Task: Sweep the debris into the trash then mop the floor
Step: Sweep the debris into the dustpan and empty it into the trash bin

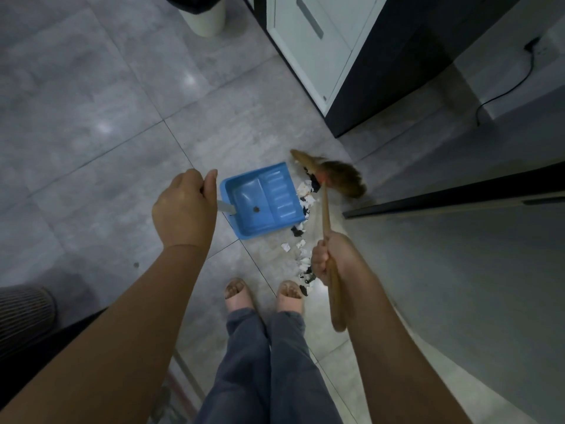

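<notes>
A blue dustpan (263, 200) rests on the grey tiled floor, its open lip facing right; one small dark scrap lies inside it. My left hand (183, 206) is closed around the dustpan's grey handle (225, 207). My right hand (328, 258) grips the wooden handle of a brown broom (339, 177), whose blurred bristles sit just right of the pan's far corner. A line of white and black paper debris (304, 228) runs from the pan's lip down toward my feet.
A white trash bin (203, 16) with a dark liner stands at the top. A dark-sided white cabinet (324, 56) rises at the upper right, with a black cable (507, 90) beyond it. A dark-edged panel (458, 197) lies right of the broom. My sandalled feet (266, 295) stand below.
</notes>
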The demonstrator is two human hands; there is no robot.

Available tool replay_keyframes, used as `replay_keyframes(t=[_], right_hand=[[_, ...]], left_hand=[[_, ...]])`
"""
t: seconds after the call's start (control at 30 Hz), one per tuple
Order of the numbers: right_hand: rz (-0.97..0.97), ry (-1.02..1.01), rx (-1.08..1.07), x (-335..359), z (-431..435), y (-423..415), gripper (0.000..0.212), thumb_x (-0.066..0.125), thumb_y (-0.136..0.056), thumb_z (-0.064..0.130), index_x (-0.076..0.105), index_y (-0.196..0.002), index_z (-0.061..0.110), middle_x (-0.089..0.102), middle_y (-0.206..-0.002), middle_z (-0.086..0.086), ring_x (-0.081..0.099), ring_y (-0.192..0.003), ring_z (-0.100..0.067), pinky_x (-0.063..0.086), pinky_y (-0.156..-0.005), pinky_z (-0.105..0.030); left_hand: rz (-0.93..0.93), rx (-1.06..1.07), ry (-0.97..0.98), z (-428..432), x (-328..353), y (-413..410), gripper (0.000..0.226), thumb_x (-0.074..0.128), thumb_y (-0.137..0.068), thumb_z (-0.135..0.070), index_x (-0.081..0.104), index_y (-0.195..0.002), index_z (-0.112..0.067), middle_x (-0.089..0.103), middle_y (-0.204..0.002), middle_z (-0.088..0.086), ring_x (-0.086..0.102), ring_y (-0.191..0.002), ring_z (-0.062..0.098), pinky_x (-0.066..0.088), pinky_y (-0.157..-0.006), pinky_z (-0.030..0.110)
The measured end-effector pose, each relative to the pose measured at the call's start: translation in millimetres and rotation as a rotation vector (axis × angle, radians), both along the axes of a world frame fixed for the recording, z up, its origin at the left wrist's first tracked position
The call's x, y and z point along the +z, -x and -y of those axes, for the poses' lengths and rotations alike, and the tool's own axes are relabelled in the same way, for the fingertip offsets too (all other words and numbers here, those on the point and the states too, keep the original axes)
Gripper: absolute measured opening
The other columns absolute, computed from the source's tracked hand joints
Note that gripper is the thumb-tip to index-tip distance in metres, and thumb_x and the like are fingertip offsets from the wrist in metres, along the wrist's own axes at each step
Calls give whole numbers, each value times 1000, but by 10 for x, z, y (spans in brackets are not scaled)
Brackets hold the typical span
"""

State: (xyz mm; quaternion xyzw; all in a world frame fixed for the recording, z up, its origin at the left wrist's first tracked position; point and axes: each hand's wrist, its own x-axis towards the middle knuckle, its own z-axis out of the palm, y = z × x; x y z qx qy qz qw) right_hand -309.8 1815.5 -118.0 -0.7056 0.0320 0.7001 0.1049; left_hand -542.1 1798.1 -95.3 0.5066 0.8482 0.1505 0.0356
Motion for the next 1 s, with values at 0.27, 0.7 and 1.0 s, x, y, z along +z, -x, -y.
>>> replay_keyframes(t=[0.27,0.7,1.0], right_hand=[[-58,-142,-39,319,-293,280,39,32,-105,32,37,-69,18,30,-40,5,27,-26,-8,22,-27,-14],[-276,-19,-161,-289,-443,132,37,34,-106,26,36,-71,16,31,-40,5,28,-26,-5,23,-27,-14],[-317,23,-150,-397,71,-91,45,35,-106,34,35,-64,17,32,-39,6,29,-26,-3,23,-26,-13]], left_hand=[[74,76,7,79,54,-6,38,50,-97,-40,56,-77,-9,58,-81,9,50,-55,23,35,-49,29],[221,-50,244,710,193,-86,17,70,-82,-14,61,-96,-17,54,-84,-4,41,-61,7,24,-50,13],[308,170,97,1350,235,-145,17,65,-88,-21,65,-104,-14,67,-100,3,55,-72,16,38,-64,26]])
